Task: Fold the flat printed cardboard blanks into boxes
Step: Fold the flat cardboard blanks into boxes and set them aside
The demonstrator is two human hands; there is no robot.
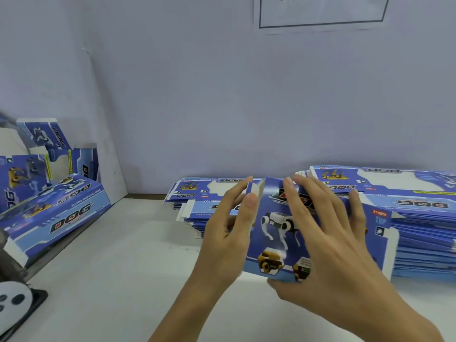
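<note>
Now, hands: two, left hand [229, 233] pinching the box [278, 233] end flap, right hand [328, 233] pressing flat, fingers spread.
Stacks: two blank stacks [419, 218] lying just behind the fingertips.
Room: bare table [111, 280] lying left of the left fingers.

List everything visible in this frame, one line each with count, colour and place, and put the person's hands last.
Box being folded: one, blue with a white robot dog print, centre, held above the table.
Flat blank stacks: two, blue and white; a lower one behind the left hand, a taller one at right.
Folded boxes: several, blue, piled at far left; exact count unclear.
Table: one, white.
Wall: pale, with a framed white sign at top.
Dark object with a white spotted part: one, bottom left, unidentifiable.
Left hand: holds the box's left edge.
Right hand: fingers spread flat across the box's front.
</note>
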